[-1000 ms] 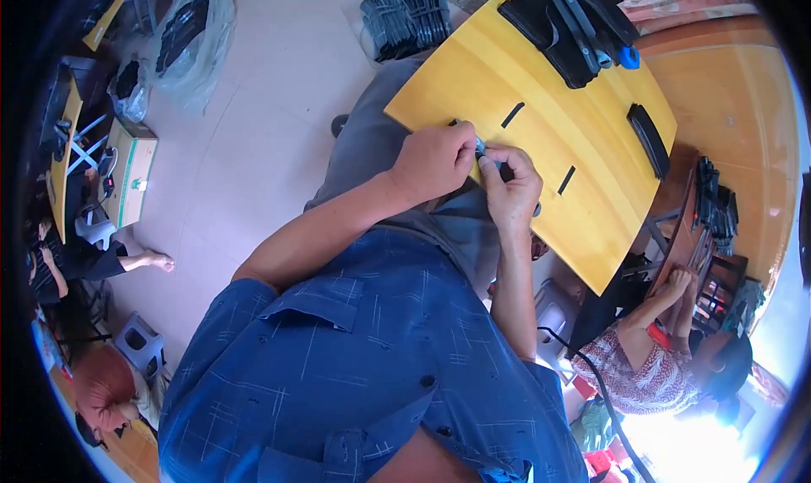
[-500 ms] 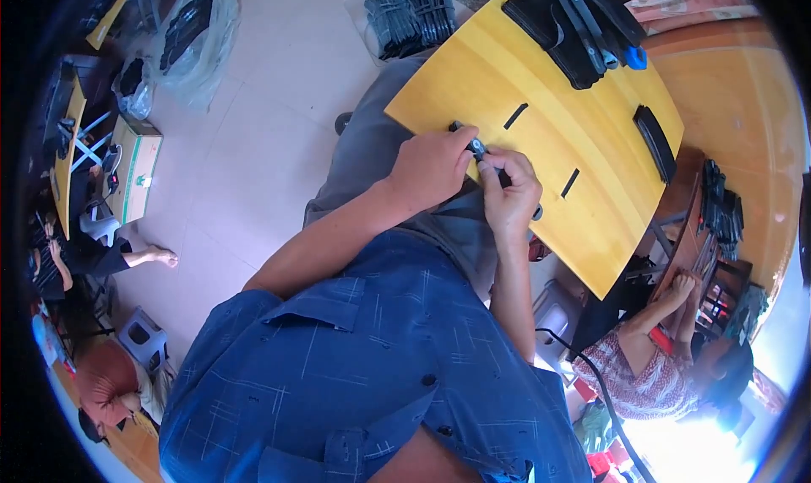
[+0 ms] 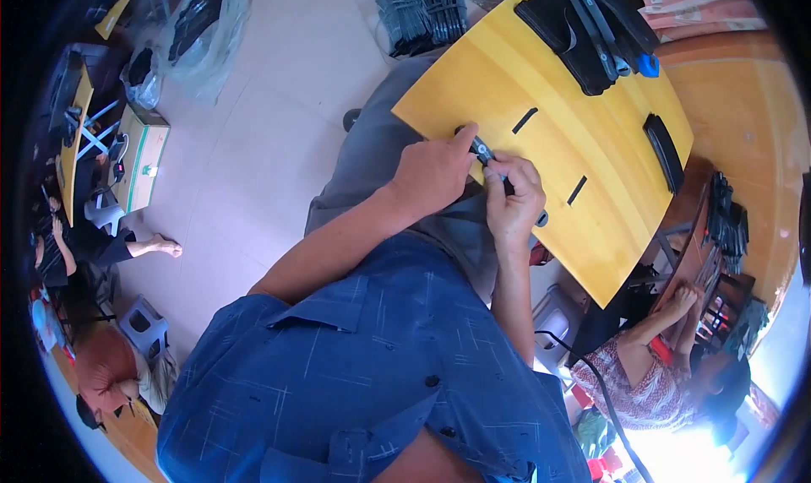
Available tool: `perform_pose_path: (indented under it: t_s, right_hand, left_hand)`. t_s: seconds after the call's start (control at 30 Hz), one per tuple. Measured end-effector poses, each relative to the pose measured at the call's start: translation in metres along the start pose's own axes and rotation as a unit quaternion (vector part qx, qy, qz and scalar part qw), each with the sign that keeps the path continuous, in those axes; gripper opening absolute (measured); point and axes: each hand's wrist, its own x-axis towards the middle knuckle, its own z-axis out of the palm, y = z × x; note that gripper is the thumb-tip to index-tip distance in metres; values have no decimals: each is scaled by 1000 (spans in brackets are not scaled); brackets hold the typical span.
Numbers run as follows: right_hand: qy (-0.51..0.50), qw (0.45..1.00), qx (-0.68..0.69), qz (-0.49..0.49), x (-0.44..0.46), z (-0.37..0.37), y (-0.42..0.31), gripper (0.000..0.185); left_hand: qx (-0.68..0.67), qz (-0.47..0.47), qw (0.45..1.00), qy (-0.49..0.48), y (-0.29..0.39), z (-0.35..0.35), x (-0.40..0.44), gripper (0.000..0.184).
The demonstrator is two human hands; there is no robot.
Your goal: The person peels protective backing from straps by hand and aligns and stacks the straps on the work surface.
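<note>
The yellow worktop [image 3: 456, 86] looks like smooth wood with a soft gloss and visible grain. The small dark piece [image 3: 482, 149] carries a pale, shiny spot. The blue shirt [image 3: 363, 356] and grey trousers [image 3: 367, 162] are matt cloth; the bag [image 3: 230, 48] is clear, crinkled plastic, the floor [image 3: 270, 69] smooth with a faint sheen.

Left hand [image 3: 429, 175] and right hand [image 3: 517, 200] pinch close together, left index finger [image 3: 465, 138] extended.

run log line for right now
left hand: holding dark piece | right hand: holding same piece | place: at edge of table | on table: two black strips, apart
</note>
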Motion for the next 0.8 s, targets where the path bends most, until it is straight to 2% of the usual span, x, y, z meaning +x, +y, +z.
perform_pose_path:
  t_s: [0.27, 0.4, 0.47, 0.5, 0.8]
  right_hand:
    - [6, 1000, 9, 0, -2, 0, 2, 10]
    - [4, 1000, 0, -3, 0, -2, 1, 11]
    - [8, 1000, 5, 1, -1, -1, 2, 11]
    - [7, 1000, 6, 1, -2, -1, 1, 11]
    - [6, 1000, 3, -14, -1, -1, 5, 11]
  left_hand:
    - [-16, 26, 998, 46, -5, -2, 3, 33]
    - [-29, 36, 996, 74, -5, 2, 5, 34]
    - [43, -57, 997, 6, 0, -4, 6, 33]
    - [44, -57, 997, 6, -1, -2, 4, 33]
    - [-27, -1, 995, 97, -15, -1, 9, 21]
